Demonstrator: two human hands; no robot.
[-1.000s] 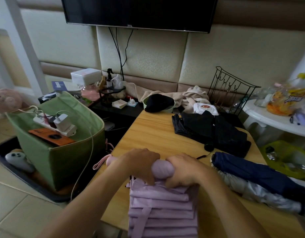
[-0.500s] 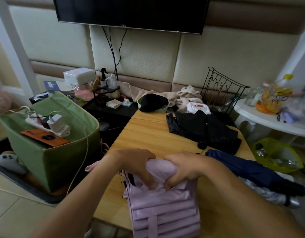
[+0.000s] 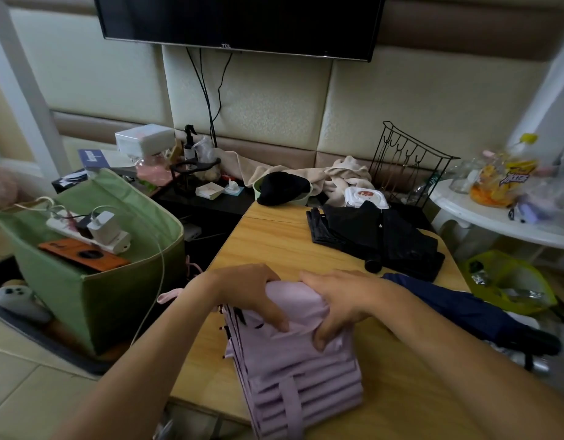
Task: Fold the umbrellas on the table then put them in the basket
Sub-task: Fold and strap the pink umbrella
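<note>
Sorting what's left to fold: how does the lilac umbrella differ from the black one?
The lilac umbrella lies at the table's near edge with both hands on it, left hand and right hand; the black umbrella lies untouched farther back. Lilac's pleats are stacked neatly; black's fabric is spread loosely. Both rest on the table.

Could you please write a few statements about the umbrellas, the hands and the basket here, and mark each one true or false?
1. Both hands grip the lilac umbrella: the left hand and the right hand hold its far end. True.
2. The black umbrella already lies in the green basket. False: it lies on the wooden table.
3. A navy umbrella lies to the right of the lilac one. True.
4. The green basket stands on the table. False: it stands on the floor, left of the table.
5. A power strip rests on top of the basket. True.
</note>
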